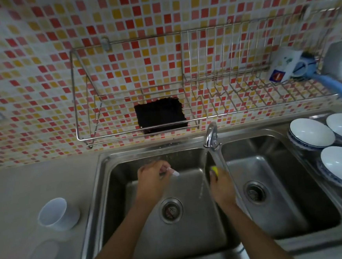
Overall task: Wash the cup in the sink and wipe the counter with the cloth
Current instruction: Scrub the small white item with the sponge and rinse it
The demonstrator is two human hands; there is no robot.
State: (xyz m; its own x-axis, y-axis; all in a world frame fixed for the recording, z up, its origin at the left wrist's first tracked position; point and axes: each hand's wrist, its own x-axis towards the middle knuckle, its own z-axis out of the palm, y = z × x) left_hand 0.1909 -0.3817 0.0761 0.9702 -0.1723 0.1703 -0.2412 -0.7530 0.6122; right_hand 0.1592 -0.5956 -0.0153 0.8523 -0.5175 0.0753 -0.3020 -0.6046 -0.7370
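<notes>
Both hands are reaching down into the left bowl of the steel sink (101,186). The left hand (152,177) is curling its fingers and pinching a small white thing (175,172). It is too blurry to tell what that thing is. The right hand (221,184) is gripping a yellow thing (215,169), and only a bit of it is peeking out past the fingers. This hand is sitting just under the tap (210,136). A thin line of water (201,188) is running down between the two hands, close to the right one.

The white cup (57,214) is standing upright on the grey worktop (17,192), to the left of the sink and well apart from both hands. A black cloth (159,115) is lying on the wire rack (77,95) that is hanging on the tiled wall above the sink. Three white bowls (309,133) with blue edges are sitting to the right of the sink. A mug (285,65) and a blue brush (334,88) are resting at the right end of the rack.
</notes>
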